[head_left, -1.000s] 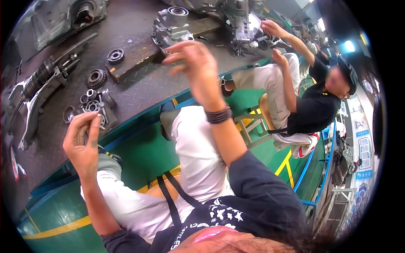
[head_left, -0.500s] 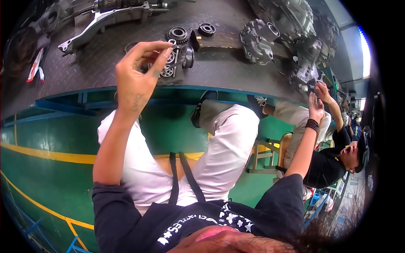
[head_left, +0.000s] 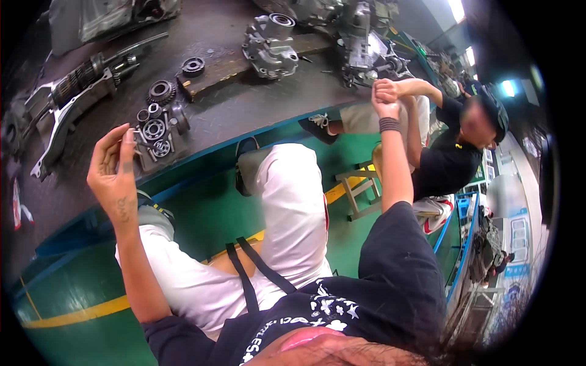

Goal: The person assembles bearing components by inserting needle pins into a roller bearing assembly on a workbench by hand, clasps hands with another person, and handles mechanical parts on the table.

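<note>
My left hand is raised at the bench's near edge, thumb and fingers loosely curved with a gap between them. Nothing shows in it. Just beyond its fingertips lie a ball bearing, a smaller bearing and a small metal ring. A toothed gear sits behind them. My right hand, a dark beaded bracelet at its wrist, is stretched out to the right. Its fingers are closed against a co-worker's hand. Whatever may be between the two hands is hidden.
Another gear lies beside a wooden block on the dark metal bench. At left is an opened housing with a gear shaft; a cast metal housing stands farther right. The co-worker sits near a stool.
The view has swung right, so the bench parts appear farther left. My right hand and the co-worker's hand have come tightly together. My left hand sits lower, beside the bearings.
</note>
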### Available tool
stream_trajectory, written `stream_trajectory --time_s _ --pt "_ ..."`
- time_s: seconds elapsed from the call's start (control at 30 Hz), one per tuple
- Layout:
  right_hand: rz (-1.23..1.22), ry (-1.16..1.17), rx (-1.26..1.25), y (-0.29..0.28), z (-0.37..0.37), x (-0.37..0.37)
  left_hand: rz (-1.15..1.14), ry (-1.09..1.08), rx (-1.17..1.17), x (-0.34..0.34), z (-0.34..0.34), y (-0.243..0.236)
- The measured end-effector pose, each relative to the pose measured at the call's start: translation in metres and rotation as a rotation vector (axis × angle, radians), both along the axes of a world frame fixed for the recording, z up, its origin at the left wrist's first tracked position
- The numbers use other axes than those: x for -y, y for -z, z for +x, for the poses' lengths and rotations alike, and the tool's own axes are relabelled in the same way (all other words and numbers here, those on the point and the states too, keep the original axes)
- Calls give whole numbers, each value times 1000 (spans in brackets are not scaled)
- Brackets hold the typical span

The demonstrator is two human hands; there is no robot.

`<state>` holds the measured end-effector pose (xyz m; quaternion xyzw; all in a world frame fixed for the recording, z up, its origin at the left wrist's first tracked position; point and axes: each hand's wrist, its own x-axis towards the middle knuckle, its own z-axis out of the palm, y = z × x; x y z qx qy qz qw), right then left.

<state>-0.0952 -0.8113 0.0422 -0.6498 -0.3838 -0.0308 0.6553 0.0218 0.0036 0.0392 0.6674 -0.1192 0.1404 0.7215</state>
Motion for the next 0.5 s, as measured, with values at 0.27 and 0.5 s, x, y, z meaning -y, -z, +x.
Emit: stream_trajectory --time_s 0.27,0.5 --pt "1296 25 -458 121 55 -111 170 -108 -20 -17 3 -2" --pt "1492 678 -420 32 25 -170 126 -53 -1 -9 3 0"
